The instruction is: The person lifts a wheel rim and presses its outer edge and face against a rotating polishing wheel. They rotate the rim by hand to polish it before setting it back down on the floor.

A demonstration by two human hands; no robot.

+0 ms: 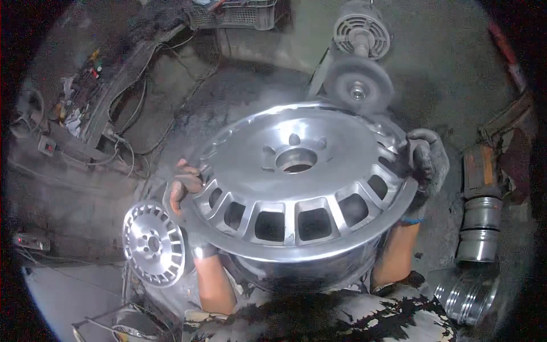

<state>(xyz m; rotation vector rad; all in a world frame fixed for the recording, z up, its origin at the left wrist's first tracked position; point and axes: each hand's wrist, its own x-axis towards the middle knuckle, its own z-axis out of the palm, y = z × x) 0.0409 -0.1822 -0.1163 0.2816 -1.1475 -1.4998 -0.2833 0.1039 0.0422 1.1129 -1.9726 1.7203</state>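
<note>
A large silver alloy wheel rim [245,165] fills the middle of the view, tilted with its slotted face up. My left hand [185,185], in a worn glove, has its fingers curled over the left edge of the rim. On the opposite side, my right hand [431,162], in a grey, blackened glove, grips the right edge. The far edge of the rim overlaps the lower part of a round buffing wheel [356,85], whose outline is blurred as if spinning. Its motor [362,28] stands behind it.
A second, smaller-looking slotted rim [152,244] leans at the left. Shiny metal cylinders [480,231] and a ridged metal barrel [467,296] lie at the right. Cables [139,102] hang along the left side. A plastic crate [233,16] sits at the back.
</note>
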